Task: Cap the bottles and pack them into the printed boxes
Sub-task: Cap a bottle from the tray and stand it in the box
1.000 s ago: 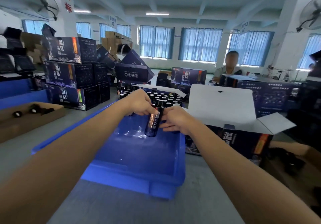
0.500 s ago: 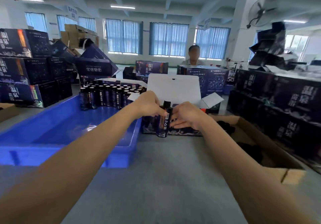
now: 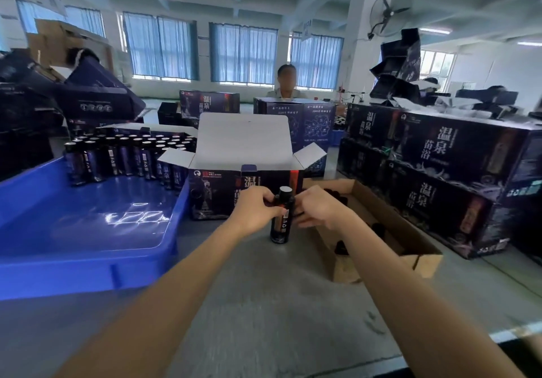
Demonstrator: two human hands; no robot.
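A dark bottle (image 3: 281, 222) with a black cap stands upright, its base at the grey table (image 3: 264, 304), just in front of the open printed box (image 3: 217, 193). My left hand (image 3: 253, 209) grips the bottle's upper part from the left. My right hand (image 3: 318, 209) holds it from the right, fingers curled against its side. The box's white lid flap (image 3: 245, 140) stands up behind. Several more dark bottles (image 3: 123, 157) stand in rows at the far end of the blue tray (image 3: 88, 260) on the left.
A low brown carton (image 3: 387, 240) with dark caps inside lies right of my hands. Stacked printed boxes (image 3: 440, 178) wall off the right side, and more stand at the back left (image 3: 96, 96). A person (image 3: 286, 83) sits behind boxes across the table.
My hands carried the bottle from over the blue tray rightward and down to the table in front of the open box. The view turned right with them.
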